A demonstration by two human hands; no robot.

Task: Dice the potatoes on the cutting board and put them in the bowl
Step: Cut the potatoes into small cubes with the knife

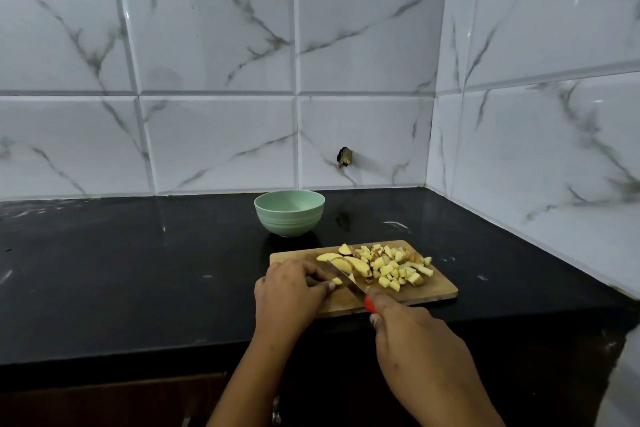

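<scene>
Knife [346, 277] in right hand [412, 340], blade pointing far-left

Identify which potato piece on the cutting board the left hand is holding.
The small yellow piece held by the left hand, just left of the knife; the wedges and diced pile lie beyond the blade, untouched.

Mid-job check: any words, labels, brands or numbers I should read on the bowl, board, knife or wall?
None: no text, label, brand or number can be read anywhere.
The bowl, board and knife are unmarked as far as this view shows; the tiles show only grey veining.
</scene>
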